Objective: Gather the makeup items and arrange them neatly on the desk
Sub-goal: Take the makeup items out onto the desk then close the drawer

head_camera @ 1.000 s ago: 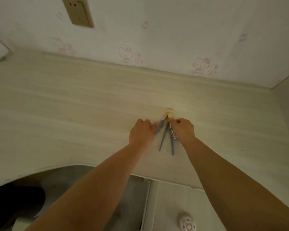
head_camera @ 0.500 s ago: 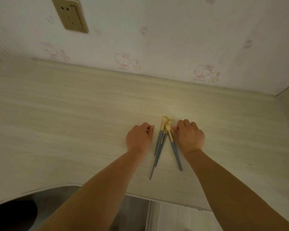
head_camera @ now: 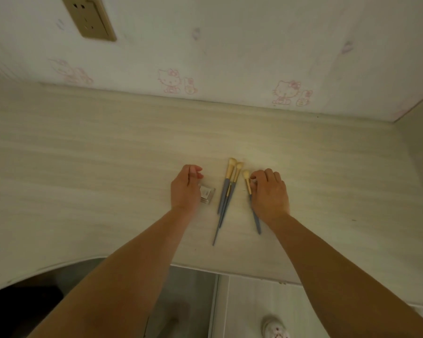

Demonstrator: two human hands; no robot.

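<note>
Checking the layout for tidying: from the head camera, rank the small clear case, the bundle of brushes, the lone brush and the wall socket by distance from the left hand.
1. Small clear case, touching the left hand.
2. Bundle of brushes, just right.
3. Lone brush, under the right hand.
4. Wall socket, far up-left.

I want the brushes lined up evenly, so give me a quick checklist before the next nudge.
1. Brushes flat on desk: ok.
2. Middle brushes parallel, apart: not ok, they overlap.
3. Right brush aligned with the others: not ok, angled away.
4. Right hand on that brush: ok, fingertips at its ferrule.
5. Left hand free: ok, open.
6. Small clear case placed neatly: cannot tell, partly hidden.
</note>
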